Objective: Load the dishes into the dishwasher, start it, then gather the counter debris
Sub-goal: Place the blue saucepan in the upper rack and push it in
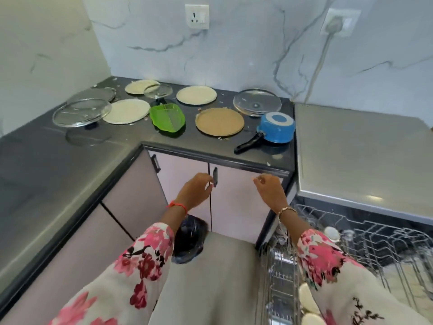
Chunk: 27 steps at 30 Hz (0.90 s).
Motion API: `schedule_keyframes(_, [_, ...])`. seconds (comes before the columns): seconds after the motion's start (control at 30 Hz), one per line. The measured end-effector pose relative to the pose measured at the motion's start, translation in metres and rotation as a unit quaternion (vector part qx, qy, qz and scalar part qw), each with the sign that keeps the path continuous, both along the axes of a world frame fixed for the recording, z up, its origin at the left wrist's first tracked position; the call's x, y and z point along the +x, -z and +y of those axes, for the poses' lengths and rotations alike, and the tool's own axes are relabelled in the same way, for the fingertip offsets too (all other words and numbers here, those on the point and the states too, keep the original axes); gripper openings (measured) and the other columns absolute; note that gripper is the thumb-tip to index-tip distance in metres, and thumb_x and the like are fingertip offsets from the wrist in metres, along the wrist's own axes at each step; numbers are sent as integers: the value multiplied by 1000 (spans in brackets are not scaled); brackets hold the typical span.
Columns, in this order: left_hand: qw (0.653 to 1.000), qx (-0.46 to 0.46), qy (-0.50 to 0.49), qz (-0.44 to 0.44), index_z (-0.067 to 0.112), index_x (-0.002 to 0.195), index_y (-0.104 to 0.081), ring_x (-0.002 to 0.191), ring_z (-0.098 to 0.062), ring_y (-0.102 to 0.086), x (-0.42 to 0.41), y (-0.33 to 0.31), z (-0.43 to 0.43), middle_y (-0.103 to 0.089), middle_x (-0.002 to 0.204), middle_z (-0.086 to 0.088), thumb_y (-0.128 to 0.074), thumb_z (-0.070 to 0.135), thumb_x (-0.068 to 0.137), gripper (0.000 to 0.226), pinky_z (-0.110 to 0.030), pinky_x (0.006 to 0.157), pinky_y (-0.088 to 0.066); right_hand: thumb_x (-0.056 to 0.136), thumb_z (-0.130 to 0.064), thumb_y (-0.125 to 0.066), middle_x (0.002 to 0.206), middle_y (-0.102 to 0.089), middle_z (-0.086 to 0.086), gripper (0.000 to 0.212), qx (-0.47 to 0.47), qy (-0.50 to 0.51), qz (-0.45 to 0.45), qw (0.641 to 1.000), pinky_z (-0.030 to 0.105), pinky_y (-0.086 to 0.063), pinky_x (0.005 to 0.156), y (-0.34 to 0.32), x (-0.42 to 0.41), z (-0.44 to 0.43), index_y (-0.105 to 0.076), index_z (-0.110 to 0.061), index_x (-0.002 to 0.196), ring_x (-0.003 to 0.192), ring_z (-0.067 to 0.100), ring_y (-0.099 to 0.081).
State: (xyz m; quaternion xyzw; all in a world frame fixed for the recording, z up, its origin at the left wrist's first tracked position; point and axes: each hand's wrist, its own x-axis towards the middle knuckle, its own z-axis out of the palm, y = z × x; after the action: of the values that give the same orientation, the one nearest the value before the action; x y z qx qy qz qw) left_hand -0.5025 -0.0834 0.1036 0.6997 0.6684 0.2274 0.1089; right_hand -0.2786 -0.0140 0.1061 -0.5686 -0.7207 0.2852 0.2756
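Both hands are empty: the left hand (pixel 196 187) and the right hand (pixel 269 190) hang in the air in front of the cabinet doors (pixel 236 207), fingers loosely curled around nothing, the left one just beside the door handle (pixel 215 176), though whether it touches is unclear. Up on the dark counter (pixel 70 146) nearly everything waits: an upturned blue saucepan (pixel 276 127) nearest the right hand, a brown plate (pixel 219 121), a green leaf-shaped tray (pixel 167 118), three cream plates (pixel 196 95) and several glass lids (pixel 257 102), with crumbs (pixel 222 138) scattered between. The dishwasher (pixel 351 148) stands open at the right, its wire rack (pixel 375 242) pulled out and mostly bare. Loading looks barely begun; the next move probably calls for reaching up and gripping the saucepan or brown plate, then swinging it right into the rack.
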Motion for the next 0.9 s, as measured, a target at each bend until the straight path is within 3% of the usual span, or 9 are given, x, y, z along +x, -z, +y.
schedule_keyframes(0.1, [1000, -8, 18, 3, 0, 99, -65, 109, -28, -54, -13, -1, 42, -63, 109, -16, -52, 7, 89, 18, -37, 94, -43, 92, -22, -53, 47, -35, 1, 48, 10, 52, 38, 998, 32, -31, 54, -6, -18, 43, -34, -14, 49, 46, 13, -32])
schedule_keyframes(0.2, [999, -17, 39, 7, 2, 106, -62, 109, -28, -54, -24, 1, 88, -61, 111, -14, -52, 8, 90, 20, -38, 94, -44, 90, -31, -53, 53, -44, 7, 43, -22, 108, 94, 989, 43, -48, 57, -9, -34, 92, -42, -10, 55, 51, 21, -46])
schedule_keyframes(0.3, [998, -39, 45, -10, 1, 111, -59, 106, -27, -55, -32, 5, 135, -60, 110, -14, -52, 8, 90, 23, -35, 93, -45, 87, -43, -54, 68, -53, 10, 41, -74, 158, 120, 977, 50, -56, 62, -7, -46, 145, -48, -10, 63, 65, 31, -61])
schedule_keyframes(0.43, [997, -68, 45, 3, 3, 113, -56, 110, -27, -51, -34, 11, 182, -56, 115, -13, -50, 12, 91, 24, -33, 94, -41, 85, -46, -57, 85, -58, 13, 40, -160, 175, 135, 962, 38, -56, 49, -11, -61, 190, -51, -8, 76, 70, 36, -65])
schedule_keyframes(0.53, [996, -66, 52, 34, 5, 125, -50, 124, -24, -44, -36, 20, 207, -49, 133, -11, -51, 18, 92, 35, -32, 104, -33, 86, -44, -59, 92, -59, 13, 44, -216, 196, 142, 946, 31, -53, 41, -12, -68, 213, -50, -3, 98, 64, 33, -66])
schedule_keyframes(0.63, [995, -51, 43, 79, 12, 133, -43, 132, -20, -37, -38, 35, 218, -41, 141, -5, -43, 32, 94, 43, -32, 111, -23, 85, -28, -60, 101, -59, 16, 34, -247, 223, 136, 933, 40, -58, 52, -6, -77, 227, -47, -6, 107, 70, 35, -66])
schedule_keyframes(0.73, [994, -43, 28, 96, 17, 137, -38, 137, -17, -30, -39, 49, 216, -38, 144, -1, -18, 47, 90, 60, -37, 116, -12, 79, -25, -60, 106, -60, 15, 27, -228, 252, 126, 932, 48, -58, 68, 4, -85, 230, -44, -11, 96, 82, 36, -65])
schedule_keyframes(0.8, [993, -27, 17, 118, 19, 137, -38, 137, -16, -32, -38, 57, 216, -39, 144, 0, -15, 46, 90, 59, -39, 116, -14, 81, -26, -61, 104, -57, 12, 27, -233, 262, 154, 924, 47, -58, 67, 5, -86, 230, -42, -12, 96, 85, 34, -63])
schedule_keyframes(0.9, [993, -15, 11, 118, 19, 137, -40, 135, -15, -35, -37, 59, 216, -42, 143, 0, -19, 43, 92, 55, -40, 115, -18, 84, -24, -61, 108, -57, 11, 36, -254, 298, 224, 892, 39, -55, 73, 7, -84, 231, -48, -5, 112, 88, 28, -59])
